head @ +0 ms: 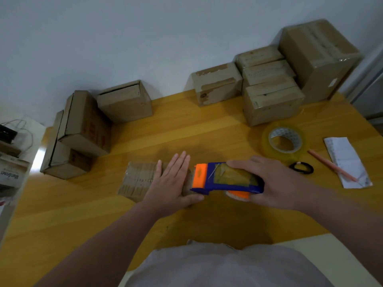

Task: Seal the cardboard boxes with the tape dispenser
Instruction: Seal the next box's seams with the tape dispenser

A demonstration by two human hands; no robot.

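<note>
A small flat cardboard box (137, 179) lies in the middle of the yellow wooden table (207, 125). My left hand (173, 181) presses flat on the box's right half, fingers straight and pointing away from me. My right hand (269, 183) grips the blue and orange tape dispenser (226, 180), whose orange front end sits at the box's right end beside my left fingers. A roll of clear tape sits inside the dispenser.
Several cardboard boxes stand along the wall: a stack at the left (80, 129), one behind it (124, 100), a taped one (215, 83), a stack (269, 85) and a tall box (319, 56) at the right. A spare tape roll (284, 141), black hair tie (301, 167), pencil (331, 165) and paper (346, 160) lie right.
</note>
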